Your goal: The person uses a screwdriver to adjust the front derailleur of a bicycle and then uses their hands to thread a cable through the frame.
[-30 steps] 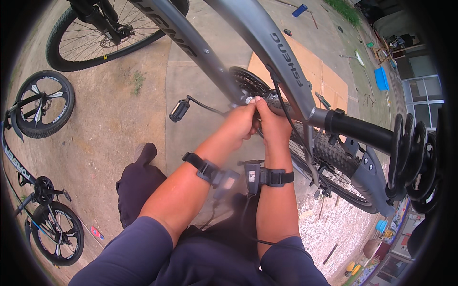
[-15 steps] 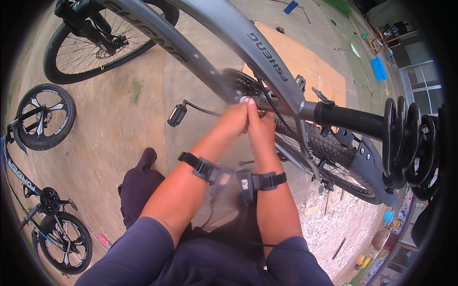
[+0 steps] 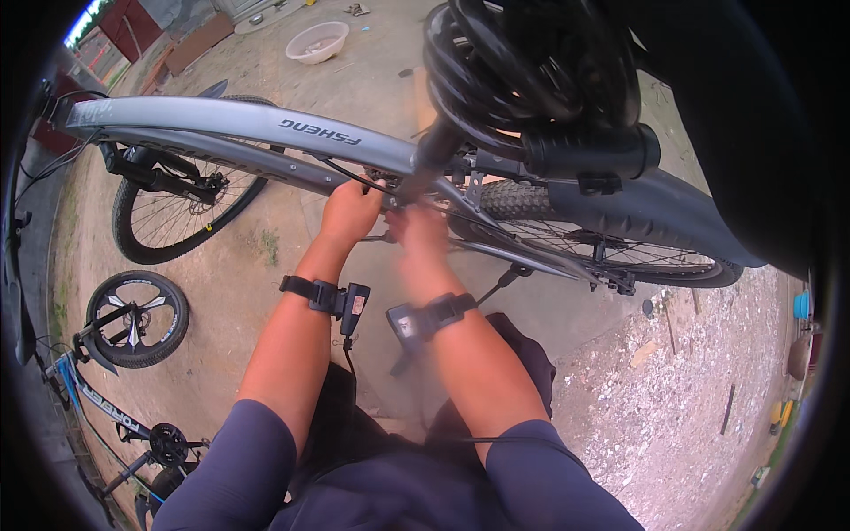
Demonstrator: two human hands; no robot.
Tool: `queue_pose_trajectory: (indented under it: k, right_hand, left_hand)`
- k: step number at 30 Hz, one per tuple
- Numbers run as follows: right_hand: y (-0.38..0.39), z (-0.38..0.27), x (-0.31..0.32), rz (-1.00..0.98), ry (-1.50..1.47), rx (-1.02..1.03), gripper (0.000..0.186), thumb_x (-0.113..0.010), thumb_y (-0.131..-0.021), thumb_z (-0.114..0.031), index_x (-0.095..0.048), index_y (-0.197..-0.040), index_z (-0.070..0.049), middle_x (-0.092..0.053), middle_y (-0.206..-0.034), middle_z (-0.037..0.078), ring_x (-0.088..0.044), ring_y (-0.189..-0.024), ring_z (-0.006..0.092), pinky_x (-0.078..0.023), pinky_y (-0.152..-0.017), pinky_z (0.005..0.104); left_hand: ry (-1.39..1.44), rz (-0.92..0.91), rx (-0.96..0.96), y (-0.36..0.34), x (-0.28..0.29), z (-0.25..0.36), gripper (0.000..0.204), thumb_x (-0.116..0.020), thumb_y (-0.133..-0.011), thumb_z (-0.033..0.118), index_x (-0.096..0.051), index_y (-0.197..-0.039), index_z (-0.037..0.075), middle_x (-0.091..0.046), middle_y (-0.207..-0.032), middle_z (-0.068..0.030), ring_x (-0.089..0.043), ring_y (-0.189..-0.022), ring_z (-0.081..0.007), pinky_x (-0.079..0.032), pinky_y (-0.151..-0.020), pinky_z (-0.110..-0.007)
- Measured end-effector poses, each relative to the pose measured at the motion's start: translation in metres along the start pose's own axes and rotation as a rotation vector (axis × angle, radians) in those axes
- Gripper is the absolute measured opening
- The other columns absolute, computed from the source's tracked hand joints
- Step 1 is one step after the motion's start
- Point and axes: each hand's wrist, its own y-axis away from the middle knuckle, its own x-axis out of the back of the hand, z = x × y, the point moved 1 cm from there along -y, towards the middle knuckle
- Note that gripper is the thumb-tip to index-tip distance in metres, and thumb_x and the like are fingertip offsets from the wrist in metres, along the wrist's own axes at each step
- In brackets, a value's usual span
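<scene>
A grey bicycle (image 3: 248, 119) stands across the view in front of me, its front wheel (image 3: 133, 234) at the left and its rear tyre (image 3: 513, 202) at the right. My left hand (image 3: 350, 211) is at the low junction of the frame tubes, near the crank. Its fingers are curled closed, and what they hold is hidden behind the hand. Close beside it, at the foot of the seat tube (image 3: 432, 159), my right hand (image 3: 421, 232) is smeared by motion, so its fingers cannot be made out. Each wrist wears a black strap with a small box.
A black coiled cable lock (image 3: 531, 80) hangs by the seat tube, close to my view, with a dark saddle (image 3: 744, 115) at the right. A second bicycle (image 3: 115, 411) is at the lower left. A pale basin (image 3: 317, 42) stands far off; whitish rubble (image 3: 637, 389) lies at the right.
My view has shifted, and the bicycle now runs more level across it. My hands, together on the lower seat tube before, are now slightly apart. The right one is blurred.
</scene>
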Motion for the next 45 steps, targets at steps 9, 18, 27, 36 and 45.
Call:
queue_pose_trajectory:
  k: [9, 18, 27, 36, 45]
  right_hand:
    - [-0.008, 0.014, 0.009, -0.029, -0.135, -0.031, 0.032, -0.047, -0.099, -0.010, -0.043, -0.129, -0.003, -0.062, -0.108, 0.011, -0.067, -0.095, 0.0230, -0.053, -0.083, 0.0361]
    - [-0.014, 0.029, 0.012, -0.136, -0.515, -0.171, 0.016, -0.052, -0.099, -0.014, -0.053, -0.110, -0.002, -0.064, -0.102, 0.012, -0.067, -0.090, 0.0241, -0.055, -0.078, 0.0337]
    - [-0.018, 0.033, 0.018, -0.281, -0.623, -0.247, 0.023, -0.056, -0.099, -0.023, -0.055, -0.109, -0.002, -0.065, -0.103, 0.015, -0.065, -0.098, 0.0294, -0.053, -0.078, 0.0346]
    - [-0.013, 0.034, 0.019, -0.406, -0.669, -0.296, 0.033, -0.047, -0.102, -0.033, -0.058, -0.103, -0.002, -0.068, -0.095, 0.014, -0.068, -0.086, 0.0278, -0.052, -0.069, 0.0351]
    - [-0.022, 0.046, 0.019, -0.483, -0.778, -0.252, 0.036, -0.047, -0.101, -0.033, -0.061, -0.102, 0.001, -0.067, -0.094, 0.014, -0.067, -0.088, 0.0291, -0.052, -0.071, 0.0344]
  left_hand:
    - [0.401, -0.217, 0.088, -0.023, 0.007, 0.047, 0.020, -0.064, -0.087, 0.014, -0.063, -0.105, 0.006, -0.064, -0.097, -0.0037, -0.058, -0.087, -0.0140, -0.045, -0.070, -0.029]
    - [0.316, -0.319, 0.137, -0.039, 0.007, 0.045, 0.011, -0.066, -0.082, 0.017, -0.069, -0.087, 0.008, -0.063, -0.081, -0.0024, -0.054, -0.070, -0.0133, -0.043, -0.061, -0.029]
    - [0.182, -0.317, 0.123, -0.055, 0.008, 0.042, 0.010, -0.070, -0.083, 0.020, -0.071, -0.086, 0.010, -0.063, -0.075, 0.0008, -0.045, -0.061, -0.0078, -0.037, -0.053, -0.024]
    - [0.192, -0.421, -0.001, -0.068, 0.006, 0.039, 0.020, -0.076, -0.081, 0.020, -0.072, -0.095, 0.006, -0.069, -0.084, -0.0051, -0.061, -0.073, -0.0124, -0.046, -0.064, -0.025]
    - [0.028, -0.451, -0.162, -0.059, 0.008, 0.062, 0.023, -0.071, -0.087, 0.020, -0.069, -0.103, 0.004, -0.068, -0.088, -0.0050, -0.063, -0.077, -0.0136, -0.047, -0.066, -0.027]
